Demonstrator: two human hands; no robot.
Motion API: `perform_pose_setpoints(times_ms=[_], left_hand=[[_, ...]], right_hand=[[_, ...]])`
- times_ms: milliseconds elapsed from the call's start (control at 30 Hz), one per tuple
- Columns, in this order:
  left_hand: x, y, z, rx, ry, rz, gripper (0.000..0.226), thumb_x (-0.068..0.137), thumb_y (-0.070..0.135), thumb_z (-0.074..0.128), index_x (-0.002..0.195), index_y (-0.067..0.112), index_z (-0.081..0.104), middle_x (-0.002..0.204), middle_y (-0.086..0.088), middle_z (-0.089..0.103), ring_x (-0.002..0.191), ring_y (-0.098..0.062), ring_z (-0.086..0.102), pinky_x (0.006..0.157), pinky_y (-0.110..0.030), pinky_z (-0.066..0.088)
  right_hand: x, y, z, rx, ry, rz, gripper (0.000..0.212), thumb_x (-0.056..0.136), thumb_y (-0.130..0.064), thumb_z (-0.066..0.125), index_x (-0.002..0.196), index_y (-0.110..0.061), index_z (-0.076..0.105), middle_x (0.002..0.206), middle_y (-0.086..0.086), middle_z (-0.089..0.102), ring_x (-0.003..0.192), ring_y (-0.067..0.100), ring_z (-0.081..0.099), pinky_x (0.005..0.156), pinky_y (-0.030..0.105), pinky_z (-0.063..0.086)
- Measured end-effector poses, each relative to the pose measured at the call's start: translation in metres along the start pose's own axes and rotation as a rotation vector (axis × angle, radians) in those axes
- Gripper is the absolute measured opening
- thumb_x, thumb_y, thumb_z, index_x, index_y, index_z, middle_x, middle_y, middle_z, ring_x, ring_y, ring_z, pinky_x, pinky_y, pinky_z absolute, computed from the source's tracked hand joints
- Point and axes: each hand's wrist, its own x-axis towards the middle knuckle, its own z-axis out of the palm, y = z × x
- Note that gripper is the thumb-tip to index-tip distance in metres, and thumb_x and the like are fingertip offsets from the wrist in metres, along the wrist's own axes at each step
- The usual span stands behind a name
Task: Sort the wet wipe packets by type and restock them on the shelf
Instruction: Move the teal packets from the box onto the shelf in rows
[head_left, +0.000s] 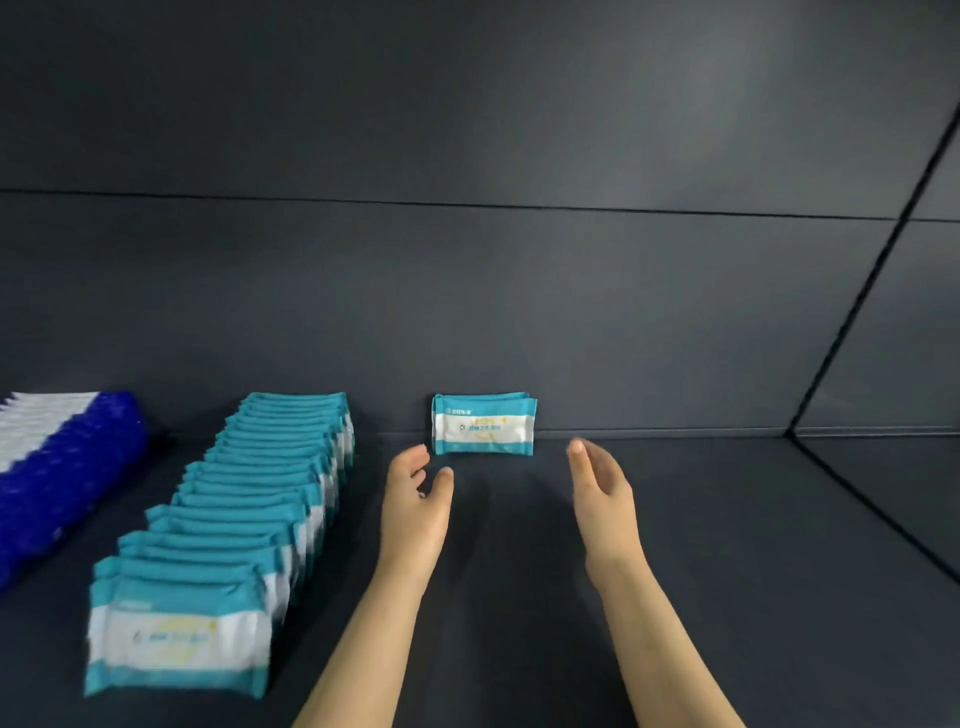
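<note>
While the fingers of the left hand (415, 499) and right hand (605, 493) are being held spread and empty, the teal packet (484, 423), leaning at twelve o'clock against the shelf (675, 545) back, is being flanked; probably soft, light, slippery, best pinched by its short ends.

Blue-and-white packet row (62, 467) at far left: cut by the left picture edge, smeared by motion blur, packet count and print not readable. Teal packet row (244, 514): only the nearest packet shows its face, blurred, print illegible; the packets behind overlap and show top edges only. Upright teal packets (484, 423) against the back wall: small print unreadable, count behind the front one unclear; both forearms cut by the near edge.
</note>
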Motion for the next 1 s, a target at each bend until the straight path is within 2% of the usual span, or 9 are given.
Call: perform_pose_setpoints(times_ms=[133,333,467,533,667,833,1000], left_hand=[[-0.053,0.017,-0.019,-0.062,-0.072,-0.002,0.037,0.097,0.02,0.058,0.133,0.025,0.049,0.131,0.012,0.054,0.124,-0.006,0.049,0.094,-0.021,0.035],[-0.105,0.033,-0.051,-0.13,-0.167,0.001,0.03,0.098,0.02,0.057,0.127,0.028,0.055,0.127,0.012,0.059,0.119,-0.003,0.053,0.089,-0.018,0.042],[-0.133,0.034,-0.076,-0.189,-0.247,-0.005,0.027,0.097,0.02,0.058,0.123,0.028,0.057,0.123,0.013,0.061,0.115,0.0,0.055,0.104,-0.031,0.045],[-0.148,0.034,-0.089,-0.238,-0.297,-0.026,0.025,0.097,0.02,0.059,0.121,0.028,0.058,0.12,0.016,0.061,0.113,0.001,0.056,0.103,-0.031,0.046],[-0.186,0.029,-0.117,-0.284,-0.448,-0.07,0.023,0.098,0.023,0.059,0.12,0.028,0.059,0.125,0.011,0.062,0.115,-0.005,0.059,0.099,-0.03,0.049],[-0.233,0.004,-0.137,-0.194,-0.65,-0.098,0.024,0.097,0.03,0.059,0.121,0.031,0.061,0.125,0.012,0.063,0.115,-0.004,0.059,0.1,-0.031,0.05],[-0.288,-0.036,-0.138,-0.039,-0.826,-0.197,0.033,0.097,0.035,0.058,0.13,0.03,0.057,0.126,0.017,0.06,0.117,-0.002,0.056,0.103,-0.031,0.047]], right_hand=[[-0.047,-0.014,-0.028,0.062,0.009,0.027,0.038,0.098,-0.043,0.055,0.132,-0.028,0.058,0.133,-0.015,0.058,0.128,0.008,0.05,0.114,0.037,0.038],[-0.119,-0.032,-0.06,0.067,0.057,0.015,0.039,0.098,-0.047,0.053,0.134,-0.033,0.056,0.138,-0.016,0.055,0.135,0.01,0.045,0.118,0.043,0.033],[-0.172,-0.033,-0.073,0.085,0.132,-0.008,0.042,0.1,-0.044,0.051,0.139,-0.029,0.053,0.14,-0.014,0.054,0.135,0.011,0.045,0.116,0.042,0.034],[-0.201,-0.029,-0.078,0.091,0.178,-0.016,0.04,0.101,-0.041,0.051,0.139,-0.028,0.053,0.141,-0.012,0.053,0.134,0.012,0.045,0.115,0.04,0.036],[-0.265,-0.017,-0.085,0.088,0.296,-0.015,0.035,0.101,-0.038,0.052,0.134,-0.028,0.057,0.136,-0.011,0.056,0.13,0.013,0.048,0.109,0.038,0.039],[-0.344,0.019,-0.103,0.057,0.425,0.031,0.042,0.1,-0.046,0.049,0.137,-0.028,0.052,0.137,-0.009,0.054,0.13,0.015,0.047,0.107,0.035,0.038],[-0.423,0.076,-0.135,0.024,0.549,0.166,0.045,0.098,-0.049,0.05,0.137,-0.026,0.05,0.137,-0.007,0.053,0.13,0.018,0.046,0.101,0.034,0.038]])
